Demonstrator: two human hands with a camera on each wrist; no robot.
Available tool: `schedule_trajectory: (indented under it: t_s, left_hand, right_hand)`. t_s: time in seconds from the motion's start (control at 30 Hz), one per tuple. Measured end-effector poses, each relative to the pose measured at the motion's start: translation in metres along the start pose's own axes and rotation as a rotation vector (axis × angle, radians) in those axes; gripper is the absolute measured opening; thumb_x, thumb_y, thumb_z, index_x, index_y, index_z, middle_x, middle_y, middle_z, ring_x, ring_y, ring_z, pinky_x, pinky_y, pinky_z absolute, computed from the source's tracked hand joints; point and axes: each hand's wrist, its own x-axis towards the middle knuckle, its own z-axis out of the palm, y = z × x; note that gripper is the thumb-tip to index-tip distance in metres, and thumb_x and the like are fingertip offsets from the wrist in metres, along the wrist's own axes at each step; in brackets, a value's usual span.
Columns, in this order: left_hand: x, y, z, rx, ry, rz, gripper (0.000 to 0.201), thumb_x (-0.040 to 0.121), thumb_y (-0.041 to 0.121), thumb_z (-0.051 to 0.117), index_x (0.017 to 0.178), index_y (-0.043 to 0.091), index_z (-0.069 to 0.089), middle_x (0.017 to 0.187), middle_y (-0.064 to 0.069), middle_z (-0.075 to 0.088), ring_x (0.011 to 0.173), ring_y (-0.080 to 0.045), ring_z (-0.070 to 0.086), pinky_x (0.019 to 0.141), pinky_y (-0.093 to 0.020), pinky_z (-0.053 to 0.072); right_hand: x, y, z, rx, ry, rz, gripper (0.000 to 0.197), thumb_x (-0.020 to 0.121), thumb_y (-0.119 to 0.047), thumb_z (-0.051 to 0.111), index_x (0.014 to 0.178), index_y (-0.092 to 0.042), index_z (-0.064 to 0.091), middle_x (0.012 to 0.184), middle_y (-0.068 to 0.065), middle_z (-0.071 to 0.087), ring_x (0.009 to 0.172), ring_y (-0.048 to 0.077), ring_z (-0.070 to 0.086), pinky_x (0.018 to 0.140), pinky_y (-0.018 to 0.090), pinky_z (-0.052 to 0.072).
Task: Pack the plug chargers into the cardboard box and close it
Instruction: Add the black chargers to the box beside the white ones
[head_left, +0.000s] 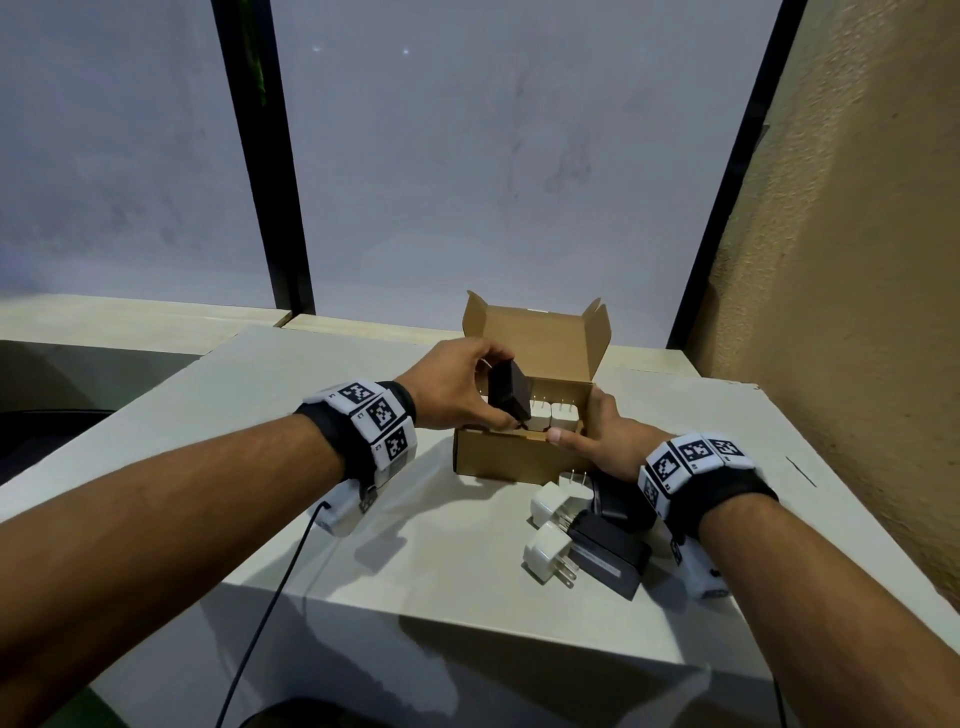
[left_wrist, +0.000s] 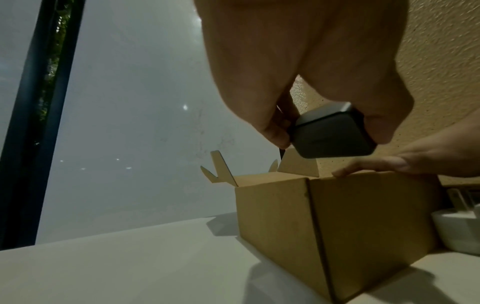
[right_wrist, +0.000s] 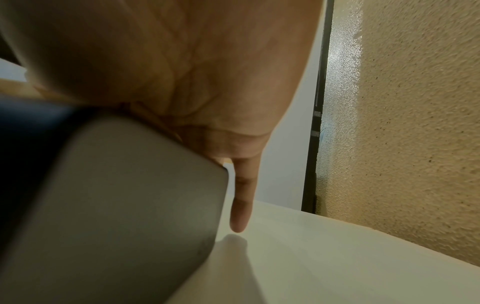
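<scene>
An open cardboard box stands on the white table, its lid flap upright at the back. White plug chargers stand inside, prongs up. My left hand grips a black plug charger over the box's left half; in the left wrist view this black charger hangs just above the box. My right hand rests on the box's right front corner, thumb lying along the front rim. In the right wrist view one finger points straight down to the table.
Loose on the table in front of the box, under my right wrist, lie two white chargers and two black chargers. A window stands behind the table and a textured wall to the right. A black cable hangs off the front edge.
</scene>
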Motion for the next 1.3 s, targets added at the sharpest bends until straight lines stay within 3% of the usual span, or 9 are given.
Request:
schedule_trajectory:
  t_s: [0.17, 0.3, 0.4, 0.5, 0.63, 0.77, 0.87, 1.13, 1.3]
  left_hand:
    - [0.012, -0.003, 0.006, 0.110, -0.010, 0.046, 0.084, 0.063, 0.029, 0.088, 0.136, 0.013, 0.050, 0.126, -0.002, 0.054, 0.110, -0.012, 0.052, 0.092, -0.018, 0.043]
    - [0.017, -0.008, 0.010, 0.128, -0.068, 0.043, 0.085, 0.065, 0.027, 0.088, 0.139, 0.014, 0.048, 0.127, -0.001, 0.052, 0.105, -0.011, 0.051, 0.088, -0.015, 0.043]
    - [0.021, -0.009, 0.009, 0.078, -0.114, 0.021, 0.086, 0.066, 0.023, 0.087, 0.141, 0.012, 0.046, 0.132, -0.003, 0.052, 0.112, -0.015, 0.054, 0.095, -0.019, 0.046]
    - [0.025, -0.013, 0.007, 0.099, -0.174, 0.012, 0.083, 0.066, 0.024, 0.088, 0.139, 0.012, 0.049, 0.131, -0.002, 0.053, 0.110, -0.012, 0.055, 0.093, -0.015, 0.044]
    - [0.029, -0.019, 0.007, 0.168, -0.248, 0.007, 0.079, 0.067, 0.024, 0.087, 0.137, 0.014, 0.051, 0.128, -0.005, 0.056, 0.117, -0.019, 0.057, 0.102, -0.027, 0.047]
    - [0.033, -0.016, 0.010, 0.229, -0.289, 0.042, 0.073, 0.069, 0.022, 0.086, 0.135, 0.016, 0.054, 0.127, -0.005, 0.057, 0.115, -0.019, 0.057, 0.100, -0.026, 0.047]
    - [0.035, -0.016, 0.012, 0.297, -0.325, 0.044, 0.065, 0.073, 0.027, 0.082, 0.133, 0.022, 0.057, 0.123, -0.004, 0.057, 0.111, -0.018, 0.057, 0.096, -0.023, 0.046]
    - [0.047, -0.004, 0.020, 0.435, -0.433, -0.029, 0.048, 0.077, 0.025, 0.078, 0.122, 0.021, 0.060, 0.116, -0.002, 0.058, 0.107, -0.020, 0.056, 0.091, -0.030, 0.048]
    - [0.054, 0.001, 0.029, 0.524, -0.459, -0.052, 0.022, 0.079, 0.019, 0.071, 0.097, 0.026, 0.059, 0.096, 0.005, 0.059, 0.094, -0.019, 0.057, 0.088, -0.036, 0.052]
  right_hand:
    - [0.002, 0.000, 0.001, -0.007, 0.002, 0.010, 0.107, 0.075, -0.080, 0.050, 0.152, -0.024, 0.002, 0.149, 0.005, 0.043, 0.122, 0.029, 0.056, 0.097, 0.039, 0.045]
    - [0.002, 0.001, 0.002, 0.008, 0.005, -0.005, 0.109, 0.072, -0.083, 0.050, 0.152, -0.026, 0.003, 0.147, 0.005, 0.044, 0.121, 0.029, 0.056, 0.099, 0.041, 0.046]
    - [0.000, 0.000, 0.001, -0.010, 0.008, 0.007, 0.107, 0.075, -0.080, 0.050, 0.152, -0.025, 0.002, 0.144, 0.005, 0.048, 0.119, 0.029, 0.058, 0.098, 0.040, 0.046]
    - [-0.004, -0.002, -0.001, -0.023, 0.005, 0.013, 0.106, 0.076, -0.079, 0.049, 0.153, -0.022, 0.002, 0.142, 0.006, 0.050, 0.119, 0.030, 0.057, 0.098, 0.040, 0.045]
    - [-0.003, -0.003, -0.002, -0.001, -0.008, 0.015, 0.109, 0.075, -0.081, 0.050, 0.153, -0.022, 0.002, 0.144, 0.006, 0.048, 0.121, 0.030, 0.056, 0.100, 0.041, 0.044]
    - [-0.002, -0.001, -0.001, 0.020, -0.025, 0.014, 0.118, 0.061, -0.091, 0.045, 0.152, -0.028, 0.003, 0.145, 0.005, 0.047, 0.121, 0.029, 0.056, 0.102, 0.044, 0.044]
    - [-0.002, -0.001, -0.001, 0.009, -0.018, 0.019, 0.110, 0.071, -0.083, 0.050, 0.152, -0.025, 0.002, 0.146, 0.005, 0.046, 0.123, 0.030, 0.055, 0.102, 0.042, 0.043]
    - [-0.003, -0.001, -0.002, -0.011, -0.012, 0.022, 0.107, 0.074, -0.081, 0.049, 0.153, -0.025, 0.002, 0.148, 0.006, 0.045, 0.124, 0.030, 0.055, 0.103, 0.041, 0.043]
    - [-0.003, -0.001, -0.002, 0.001, -0.006, 0.010, 0.105, 0.075, -0.078, 0.052, 0.152, -0.023, 0.006, 0.146, 0.007, 0.047, 0.123, 0.030, 0.055, 0.103, 0.042, 0.043]
